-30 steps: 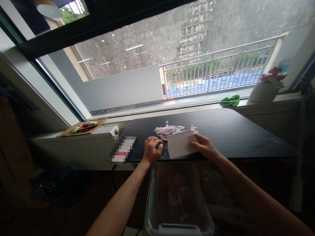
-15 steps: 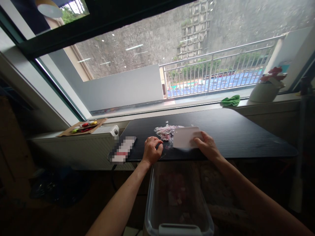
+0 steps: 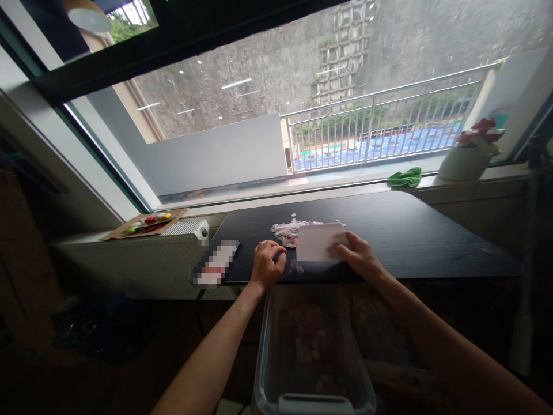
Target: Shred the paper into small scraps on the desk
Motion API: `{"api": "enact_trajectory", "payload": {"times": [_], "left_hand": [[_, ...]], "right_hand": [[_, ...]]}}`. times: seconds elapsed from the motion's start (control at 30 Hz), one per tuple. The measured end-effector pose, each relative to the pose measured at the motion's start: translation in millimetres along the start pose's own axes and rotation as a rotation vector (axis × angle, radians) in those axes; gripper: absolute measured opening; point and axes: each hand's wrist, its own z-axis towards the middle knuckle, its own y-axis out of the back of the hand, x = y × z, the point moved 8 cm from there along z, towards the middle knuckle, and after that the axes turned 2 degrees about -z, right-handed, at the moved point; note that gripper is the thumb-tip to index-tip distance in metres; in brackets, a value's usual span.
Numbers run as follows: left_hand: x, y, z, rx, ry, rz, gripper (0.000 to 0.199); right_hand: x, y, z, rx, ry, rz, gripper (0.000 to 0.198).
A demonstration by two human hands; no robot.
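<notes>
My right hand (image 3: 362, 252) grips the right edge of a flat white rectangular scraper (image 3: 319, 243), thumb on the near face. The scraper stands tilted over the black tabletop, its left part in front of a pile of pale pink and white paper scraps (image 3: 285, 231). Part of that pile is hidden behind it. My left hand (image 3: 268, 265) rests at the table's near edge, left of the scraper, with its fingers curled in; whatever they may hold is hidden. A few small scraps (image 3: 296, 266) lie between the hand and the scraper.
Below the table edge stands a clear plastic bin (image 3: 262, 357) with pale scraps inside. A blurred-out flat object (image 3: 218, 262) lies on the table's left end. Cardboard with colourful items (image 3: 149, 222) sits by the radiator (image 3: 142, 259). A green cloth (image 3: 405, 177) lies on the sill.
My right hand and the scraper have moved a little left, across the front of the scraps. Small scraps now show at the scraper's lower left. My left hand has stayed put.
</notes>
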Motion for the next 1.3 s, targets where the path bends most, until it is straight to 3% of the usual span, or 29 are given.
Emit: {"api": "enact_trajectory", "payload": {"times": [0.7, 0.97, 1.3], "left_hand": [[1, 0, 0, -0.011, 0.005, -0.01, 0.016], [1, 1, 0, -0.022, -0.005, -0.018, 0.017], [0, 1, 0, -0.003, 0.011, -0.017, 0.017]], "right_hand": [[10, -12, -5, 0.149, -0.067, 0.052, 0.029], [4, 5, -7, -0.034, -0.101, 0.013, 0.03], [7, -2, -7, 0.055, -0.068, 0.042, 0.024]]}}
